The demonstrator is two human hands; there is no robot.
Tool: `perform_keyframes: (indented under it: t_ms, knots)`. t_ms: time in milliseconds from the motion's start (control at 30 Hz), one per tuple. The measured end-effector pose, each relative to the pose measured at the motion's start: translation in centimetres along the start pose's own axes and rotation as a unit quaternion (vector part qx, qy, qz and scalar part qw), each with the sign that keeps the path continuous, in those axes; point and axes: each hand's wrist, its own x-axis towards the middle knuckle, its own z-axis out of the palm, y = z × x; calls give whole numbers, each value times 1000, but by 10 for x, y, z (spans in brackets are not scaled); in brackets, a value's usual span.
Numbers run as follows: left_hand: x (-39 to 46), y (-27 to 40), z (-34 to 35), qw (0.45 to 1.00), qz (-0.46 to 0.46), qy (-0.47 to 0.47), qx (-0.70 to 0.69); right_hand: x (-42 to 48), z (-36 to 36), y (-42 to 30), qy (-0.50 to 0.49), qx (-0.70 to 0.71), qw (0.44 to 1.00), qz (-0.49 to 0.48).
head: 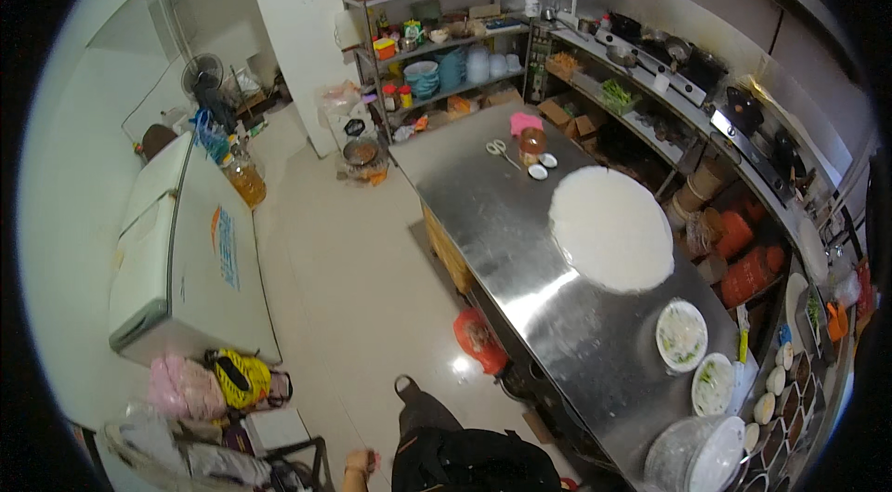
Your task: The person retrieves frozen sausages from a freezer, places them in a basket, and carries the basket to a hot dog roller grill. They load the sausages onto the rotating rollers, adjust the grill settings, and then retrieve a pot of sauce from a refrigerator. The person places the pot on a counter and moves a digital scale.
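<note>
My left hand (360, 462) hangs low beside my dark clothing at the bottom edge, over the tiled floor. Its fingers look curled, with a small pinkish patch at their edge; whether they hold anything is unclear. My right hand is out of view. Before me stands a stainless steel table (481, 213). On it lies a large round white sheet (613, 231). Beyond are scissors (497, 148), a jar (532, 142), two small white lids (537, 172) and a pink cloth (525, 123). Nearer are two film-covered bowls of food (681, 336) and a large wrapped container (686, 457).
A white chest freezer (216, 283) stands at the left, with bags (185, 387) by its near end. Steel shelves (446, 39) hold bowls and jars at the back. Gas stoves (651, 67) line the right-hand counter. A red bag (479, 342) is beside the table's lower side.
</note>
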Motion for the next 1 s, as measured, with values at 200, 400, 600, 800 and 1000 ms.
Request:
perform_keyframes:
  t_ms: [200,400,600,800,1000]
  knots:
    - [56,62,-103,879,109,150,440,-170,130,13,-206,-19,964,165]
    - [59,234,-91,977,88,157,-114,-298,284,31,-512,47,802,303]
    - [43,457,-33,946,269,9,-182,-594,459,-184,-694,-68,714,-63]
    - [54,568,-42,949,247,97,-167,-733,588,-279,-751,-105,639,-128]
    - [73,585,-87,943,69,206,-252,-840,724,-328,-777,-141,602,-120]
